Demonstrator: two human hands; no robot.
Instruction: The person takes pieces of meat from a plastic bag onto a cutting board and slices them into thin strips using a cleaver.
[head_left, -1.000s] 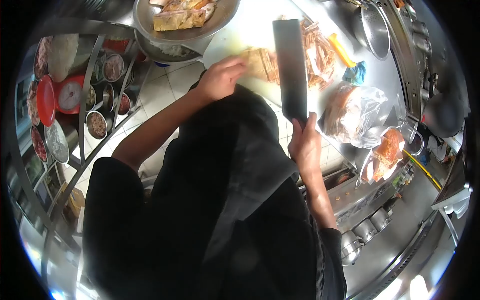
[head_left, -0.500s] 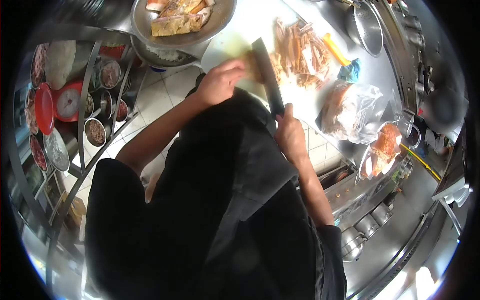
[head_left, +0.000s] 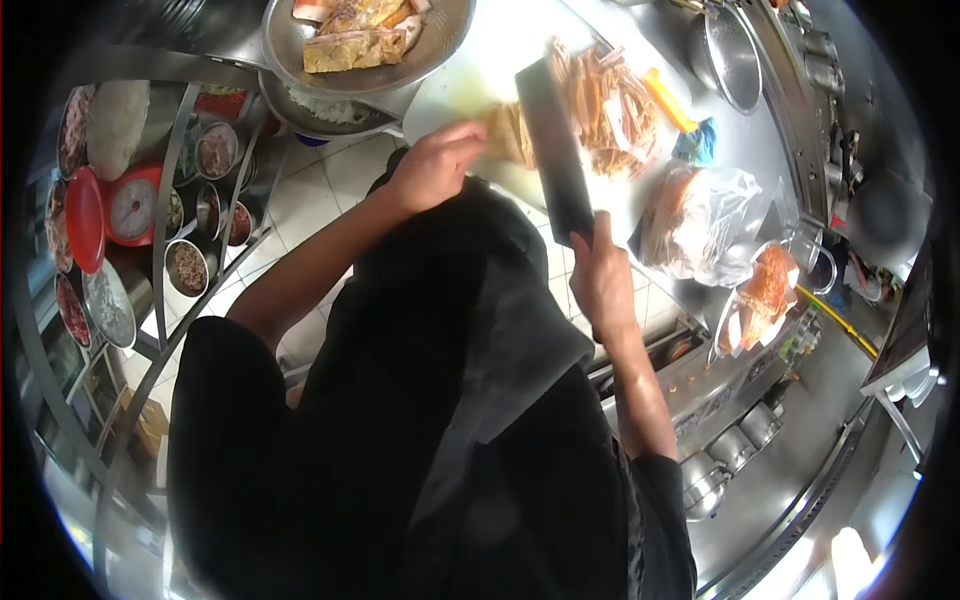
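Observation:
My right hand [head_left: 605,283] is wrapped round the handle of a cleaver [head_left: 556,150] with a broad dark blade. The blade stands at the right side of a brownish piece of meat [head_left: 508,136] on the white cutting board [head_left: 505,45]. My left hand [head_left: 435,172] grips the left end of that piece, fingers bent and partly hidden. Just right of the blade lies a pile of sliced meat [head_left: 615,115] in strips. Glare washes out part of the board.
A metal bowl [head_left: 440,60] of meat chunks sits at the board's far left. Right of the board are a yellow-handled tool [head_left: 668,100], a blue cloth [head_left: 697,142], a plastic bag of meat [head_left: 695,220] and a colander [head_left: 730,60]. Several food bowls fill the left rack.
The cleaver and my right hand have shifted right, and the blade now turns more of its flat face to view. My left hand stays nearly in place at the meat.

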